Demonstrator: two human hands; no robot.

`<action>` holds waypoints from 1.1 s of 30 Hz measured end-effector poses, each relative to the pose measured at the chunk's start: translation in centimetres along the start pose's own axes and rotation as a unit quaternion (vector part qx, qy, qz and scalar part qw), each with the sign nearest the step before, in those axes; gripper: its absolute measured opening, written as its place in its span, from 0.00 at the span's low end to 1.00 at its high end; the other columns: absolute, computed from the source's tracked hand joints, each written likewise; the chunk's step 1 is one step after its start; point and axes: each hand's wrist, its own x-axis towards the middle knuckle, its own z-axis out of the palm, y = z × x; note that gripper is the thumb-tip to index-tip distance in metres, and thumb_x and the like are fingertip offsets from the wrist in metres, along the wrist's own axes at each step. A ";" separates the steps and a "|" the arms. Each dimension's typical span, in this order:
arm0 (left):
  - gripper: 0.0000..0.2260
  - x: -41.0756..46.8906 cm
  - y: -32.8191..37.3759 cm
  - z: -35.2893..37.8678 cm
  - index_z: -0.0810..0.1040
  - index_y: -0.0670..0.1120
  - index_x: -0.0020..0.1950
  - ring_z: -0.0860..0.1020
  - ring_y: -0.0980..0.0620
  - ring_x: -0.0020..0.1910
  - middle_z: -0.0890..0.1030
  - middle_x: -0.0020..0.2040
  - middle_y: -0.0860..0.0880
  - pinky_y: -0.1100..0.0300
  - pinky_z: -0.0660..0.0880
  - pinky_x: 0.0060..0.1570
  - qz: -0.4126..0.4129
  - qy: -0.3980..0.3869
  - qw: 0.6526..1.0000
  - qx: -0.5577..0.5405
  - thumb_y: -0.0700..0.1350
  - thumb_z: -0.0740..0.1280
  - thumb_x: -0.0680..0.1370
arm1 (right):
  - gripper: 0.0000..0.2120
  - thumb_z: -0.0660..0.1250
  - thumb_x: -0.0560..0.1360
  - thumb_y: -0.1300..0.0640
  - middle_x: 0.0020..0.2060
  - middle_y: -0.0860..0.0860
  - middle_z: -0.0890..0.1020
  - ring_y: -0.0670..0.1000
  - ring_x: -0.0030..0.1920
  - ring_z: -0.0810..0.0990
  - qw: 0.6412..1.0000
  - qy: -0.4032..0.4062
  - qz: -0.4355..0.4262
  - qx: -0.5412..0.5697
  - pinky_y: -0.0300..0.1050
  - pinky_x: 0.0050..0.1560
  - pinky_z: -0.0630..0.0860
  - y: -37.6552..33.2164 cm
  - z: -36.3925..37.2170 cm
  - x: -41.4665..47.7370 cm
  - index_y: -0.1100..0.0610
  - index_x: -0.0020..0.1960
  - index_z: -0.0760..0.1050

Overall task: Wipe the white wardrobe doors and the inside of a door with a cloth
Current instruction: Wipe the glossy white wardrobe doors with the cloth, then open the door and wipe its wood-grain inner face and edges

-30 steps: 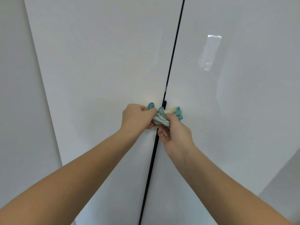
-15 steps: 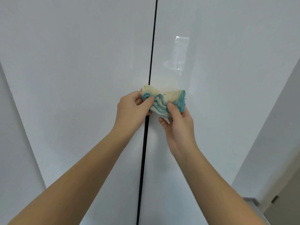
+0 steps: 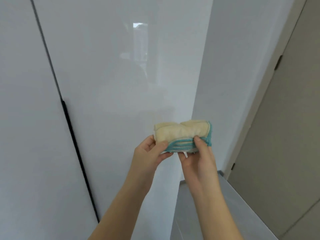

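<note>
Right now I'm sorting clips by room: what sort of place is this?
Likely a home bedroom or hallway: tall glossy white wardrobe doors, a hinged room door at right, and a folded cloth gripped by the left hand and right hand.

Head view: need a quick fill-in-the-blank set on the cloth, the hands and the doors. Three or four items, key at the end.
1. The number of hands gripping the cloth is ____.
2. The left hand grips its left end and the right hand grips its ____ end.
3. The dark gap between the wardrobe doors lies to the ____ of the cloth.
4. The cloth is ____ into a thick bundle, not spread out.

Missing words: two; right; left; folded
</note>
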 end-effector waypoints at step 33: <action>0.05 24.3 -19.0 22.7 0.84 0.47 0.43 0.77 0.52 0.42 0.84 0.43 0.46 0.58 0.71 0.39 -0.080 0.159 0.977 0.114 0.47 0.71 0.76 | 0.20 0.65 0.74 0.63 0.60 0.59 0.81 0.58 0.59 0.80 0.991 0.015 0.133 0.014 0.53 0.60 0.77 -14.9 -19.7 30.3 0.60 0.66 0.73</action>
